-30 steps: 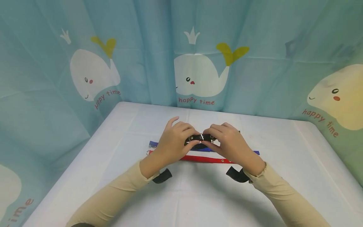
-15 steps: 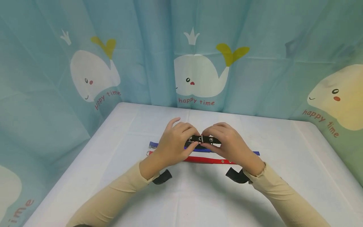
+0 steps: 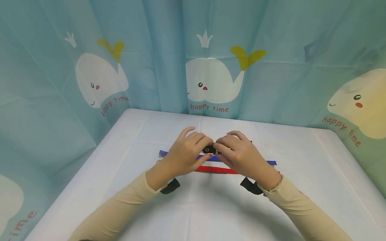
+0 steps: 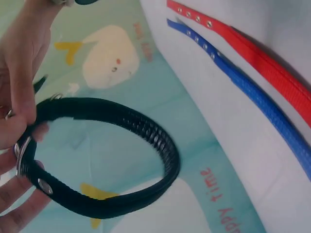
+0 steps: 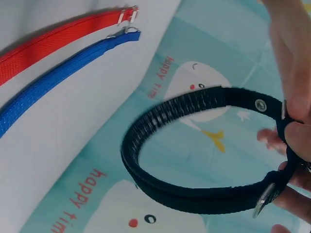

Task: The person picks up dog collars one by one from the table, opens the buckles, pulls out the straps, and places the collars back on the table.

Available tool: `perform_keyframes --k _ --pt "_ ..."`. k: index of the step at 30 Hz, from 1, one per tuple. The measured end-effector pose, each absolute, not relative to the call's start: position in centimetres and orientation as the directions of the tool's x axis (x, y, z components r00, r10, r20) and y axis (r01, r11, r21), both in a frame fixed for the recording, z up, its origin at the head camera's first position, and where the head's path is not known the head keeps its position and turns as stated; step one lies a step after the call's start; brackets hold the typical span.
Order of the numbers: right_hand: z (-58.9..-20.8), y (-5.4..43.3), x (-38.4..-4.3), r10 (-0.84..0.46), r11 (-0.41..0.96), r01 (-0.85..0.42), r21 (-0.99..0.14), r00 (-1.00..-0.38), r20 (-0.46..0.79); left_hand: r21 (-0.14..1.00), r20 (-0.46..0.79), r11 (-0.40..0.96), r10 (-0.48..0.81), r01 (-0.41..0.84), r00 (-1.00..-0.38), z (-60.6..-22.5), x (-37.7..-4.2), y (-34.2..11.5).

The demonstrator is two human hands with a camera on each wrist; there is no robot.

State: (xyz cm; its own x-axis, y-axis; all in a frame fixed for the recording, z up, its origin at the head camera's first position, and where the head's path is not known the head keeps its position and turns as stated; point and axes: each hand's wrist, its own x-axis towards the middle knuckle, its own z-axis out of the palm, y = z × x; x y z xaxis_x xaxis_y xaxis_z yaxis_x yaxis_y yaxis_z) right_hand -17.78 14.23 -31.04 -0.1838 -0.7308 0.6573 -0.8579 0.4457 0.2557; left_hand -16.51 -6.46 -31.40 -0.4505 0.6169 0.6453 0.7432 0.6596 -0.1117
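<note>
A black collar (image 3: 208, 149) with metal eyelets is held up over the table, bent into a closed loop. My left hand (image 3: 190, 152) pinches it from the left, its little finger raised. From the right, my right hand (image 3: 242, 154) pinches the strap close by, fingers covering much of the buckle. In the left wrist view the ribbed loop of the collar (image 4: 165, 160) hangs above the table, a metal ring (image 4: 22, 155) near the fingertips. The right wrist view shows an eyelet (image 5: 261, 105) and a D-ring (image 5: 264, 200) on the collar.
A blue collar (image 3: 214, 159) and a red collar (image 3: 215, 170) lie side by side on the white table (image 3: 193, 207), beneath and in front of the hands. A whale-printed curtain (image 3: 156, 67) surrounds the table. Black pieces (image 3: 171, 186) show by both wrists.
The right fingers have shifted over the strap and now cover the buckle and eyelets that showed before. The left hand has barely moved and keeps its pinch.
</note>
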Motion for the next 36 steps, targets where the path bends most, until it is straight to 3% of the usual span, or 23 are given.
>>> perform_keyframes --k 4,7,18,26,36 --pt "-31.2 14.1 -17.8 -0.752 0.454 -0.839 0.301 -0.179 0.635 -0.137 0.651 0.662 0.620 0.737 -0.437 -31.4 -16.5 -6.5" --pt "-31.4 14.4 -17.9 -0.737 0.463 -0.846 0.265 -0.201 0.645 -0.132 0.661 0.667 0.611 0.733 -0.436 -31.4 -16.5 -6.6" --pt "-31.2 15.1 -18.3 -0.659 0.468 -0.862 0.197 -0.192 0.728 -0.059 0.627 0.699 0.581 0.712 -0.519 -31.5 -16.6 -7.6" --pt "-31.3 15.0 -18.4 -0.665 0.438 -0.884 0.164 -0.196 0.720 -0.076 0.630 0.660 0.612 0.748 -0.477 -31.4 -16.8 -7.5" --pt "-31.0 15.5 -18.5 -0.633 0.452 -0.881 0.136 -0.211 0.745 0.032 0.528 0.731 0.566 0.681 -0.633 -31.3 -17.1 -8.5"
